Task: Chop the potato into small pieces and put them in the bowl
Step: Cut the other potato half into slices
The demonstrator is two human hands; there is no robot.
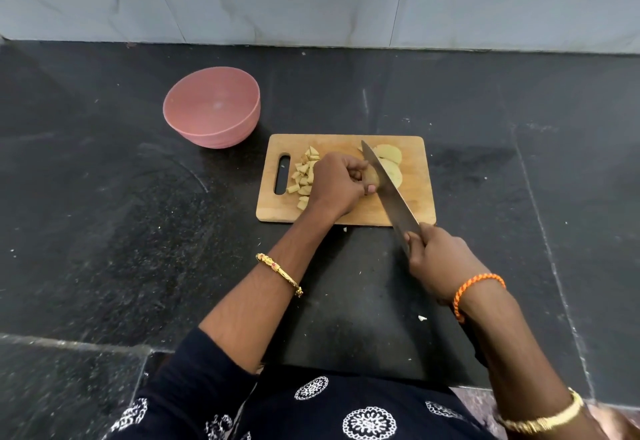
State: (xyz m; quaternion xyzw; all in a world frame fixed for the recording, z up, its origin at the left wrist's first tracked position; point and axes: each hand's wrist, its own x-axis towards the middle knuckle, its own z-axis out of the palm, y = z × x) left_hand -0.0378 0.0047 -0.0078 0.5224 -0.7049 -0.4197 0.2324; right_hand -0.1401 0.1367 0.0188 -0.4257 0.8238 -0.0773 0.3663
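Pink bowl (212, 107) empty, far left of your fingers. Diced pieces (304, 176) just left of your left hand (337, 185). Left fingers curled tight on potato stub (373, 178). Knife (389, 190) touches stub's right face, blade running away from you. Cut slices (389, 159) lie right of blade. Your right hand (438, 261) closed round handle.

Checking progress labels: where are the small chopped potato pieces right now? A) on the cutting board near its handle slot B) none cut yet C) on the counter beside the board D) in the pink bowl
A: the small pieces lie on the cutting board next to its handle slot, while the pink bowl looks empty.
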